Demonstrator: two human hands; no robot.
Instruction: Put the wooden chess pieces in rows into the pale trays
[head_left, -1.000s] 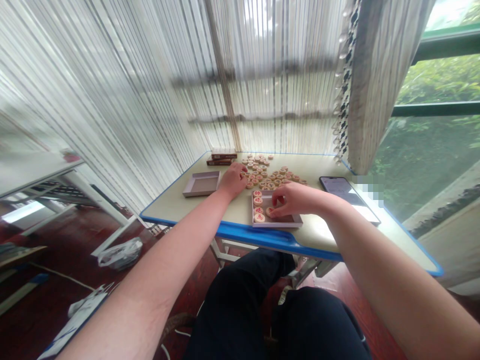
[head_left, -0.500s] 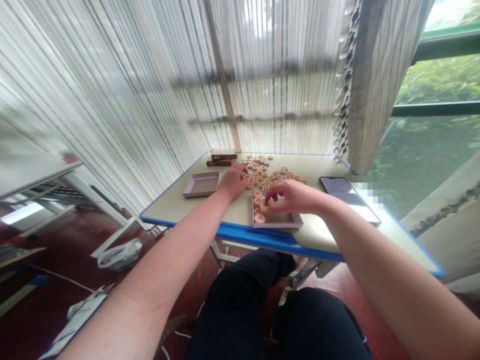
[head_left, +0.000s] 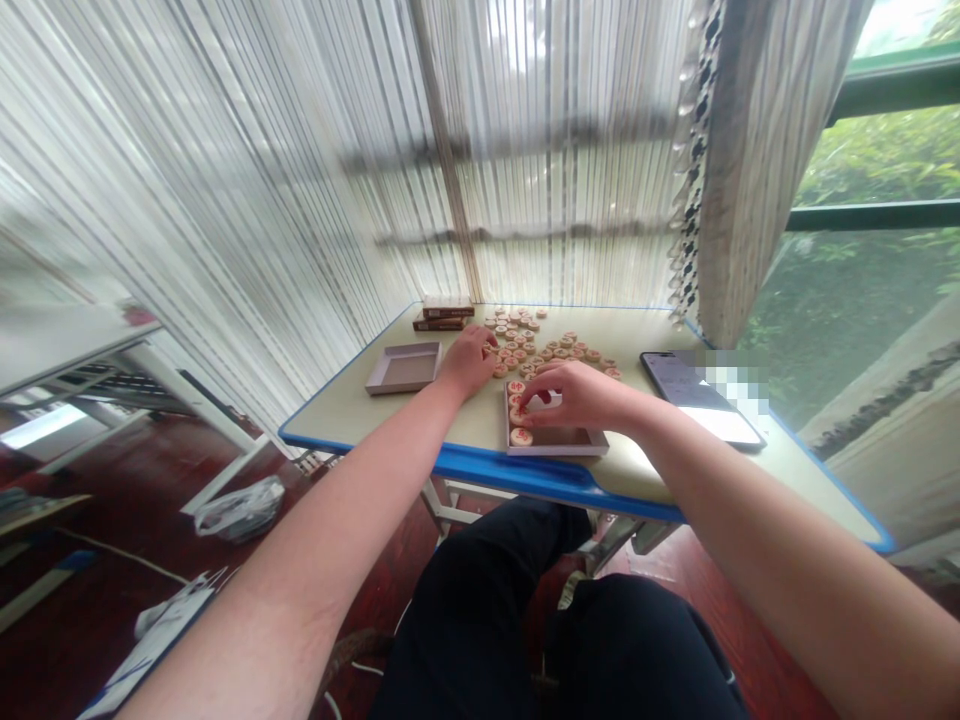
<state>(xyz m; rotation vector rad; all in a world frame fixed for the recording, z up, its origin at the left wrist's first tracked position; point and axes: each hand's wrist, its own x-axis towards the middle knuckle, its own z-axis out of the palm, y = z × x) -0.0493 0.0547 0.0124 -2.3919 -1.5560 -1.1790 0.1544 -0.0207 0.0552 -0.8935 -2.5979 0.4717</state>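
Observation:
Over the open cardboard box (head_left: 555, 451) at the table's front, my right hand (head_left: 574, 395) has its thumb and fingers closed at a Chinese chess piece by the box's left side. A column of round wooden pieces with red characters runs along that side, with a Chinese chess piece (head_left: 521, 437) at its near end. My left hand (head_left: 470, 360) rests at the left edge of a loose spread of Chinese chess pieces (head_left: 516, 350), its fingers curled around a piece at the fingertips, mostly hidden.
A box lid (head_left: 405, 370) lies open side up at the left, near two small stacked boxes (head_left: 444, 316). To the right lies a phone (head_left: 686, 385). The table (head_left: 345, 405) has a blue rim, and a string curtain (head_left: 555, 180) hangs behind it.
My right hand has shifted slightly left with its piece, onto the column at the box's left side. The near pieces there sit a little differently. My left hand has barely moved.

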